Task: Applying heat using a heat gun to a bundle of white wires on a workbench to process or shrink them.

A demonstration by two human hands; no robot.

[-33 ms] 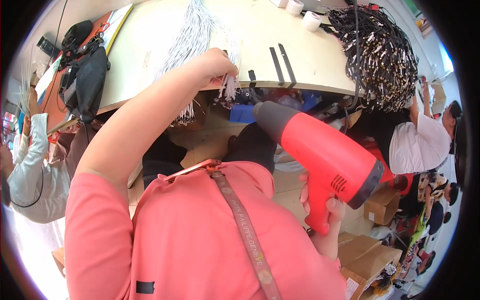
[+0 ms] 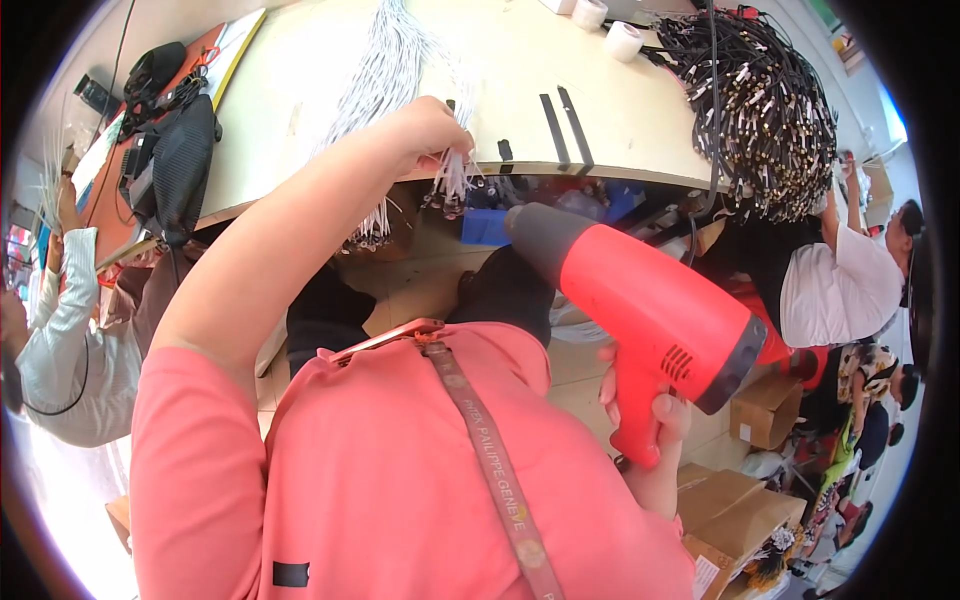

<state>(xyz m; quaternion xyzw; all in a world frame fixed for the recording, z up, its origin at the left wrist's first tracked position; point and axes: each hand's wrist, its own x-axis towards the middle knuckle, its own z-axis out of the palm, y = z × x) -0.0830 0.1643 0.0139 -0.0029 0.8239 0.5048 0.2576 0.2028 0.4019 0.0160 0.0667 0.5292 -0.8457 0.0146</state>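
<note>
My left hand is closed round a bunch of thin white cables at the table's front edge. Their loose ends, dark at the tips, hang down past the edge below my fingers. More white cables of the same sort lie across the table behind my wrist. In my right hand is a red heat gun, gripped by its handle. Its dark nozzle points up and left toward the hanging cable ends, apart from them. Part of my right hand is hidden by the handle.
Two black strips lie on the pale table. A thick bundle of black cables hangs over its right edge, near white rolls. Cardboard boxes stand lower right. Other people sit left and right; a blue bin is under the table.
The hanging ends of the white cables have swung slightly left, and more of their dark tips shows. The heat gun has hardly moved.
</note>
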